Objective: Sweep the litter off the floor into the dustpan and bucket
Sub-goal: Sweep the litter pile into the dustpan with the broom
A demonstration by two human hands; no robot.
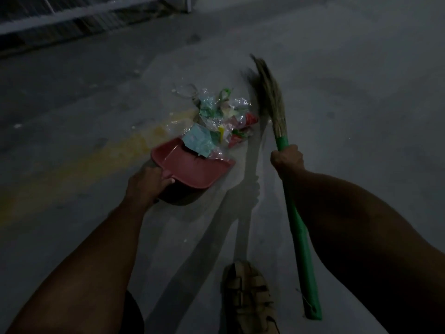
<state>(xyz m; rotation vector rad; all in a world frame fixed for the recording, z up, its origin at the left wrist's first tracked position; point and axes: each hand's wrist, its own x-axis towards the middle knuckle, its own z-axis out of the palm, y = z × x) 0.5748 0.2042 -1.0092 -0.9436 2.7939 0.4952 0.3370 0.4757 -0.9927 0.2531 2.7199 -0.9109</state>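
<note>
A pile of litter [218, 114], made of clear plastic wrap, teal paper and red and green scraps, lies on the concrete floor. A red dustpan [192, 168] sits at its near edge, with a teal paper piece over its lip. My left hand [147, 183] grips the dustpan at its rear. My right hand [286, 159] grips the green handle of a straw broom [269, 92]. The bristles are blurred, just right of the pile. No bucket is in view.
A faded yellow stripe [115, 150] crosses the floor left of the dustpan. A white rail and a dark grating [72, 18] run along the top left. My sandalled foot [248, 297] stands at the bottom centre. Bare concrete lies to the right.
</note>
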